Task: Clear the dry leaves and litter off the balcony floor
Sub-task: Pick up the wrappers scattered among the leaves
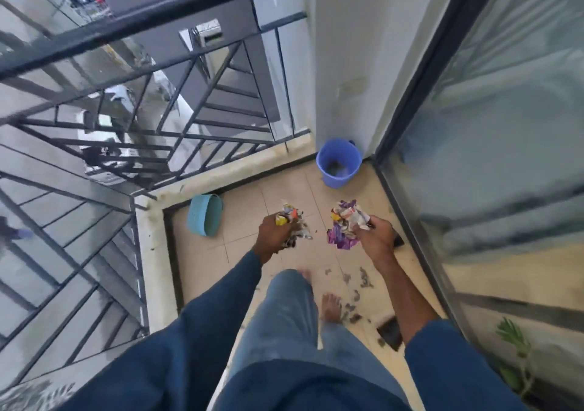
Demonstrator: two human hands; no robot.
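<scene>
Grips clamped: left hand (275, 233) on crumpled wrappers (289, 216), right hand (376, 237) on purple wad (343, 225); axis unclear.

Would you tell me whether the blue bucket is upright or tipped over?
Upright: the blue bucket stands on its base, mouth facing up, with dark debris inside.

The person wears navy sleeves (202, 319), faded blue jeans (284, 316), feet (331, 308) bare.

I get soft, even daylight with faint shadows; the railing (151, 19) bows (wide-angle lens) and everything looks slightly smeared.
</scene>
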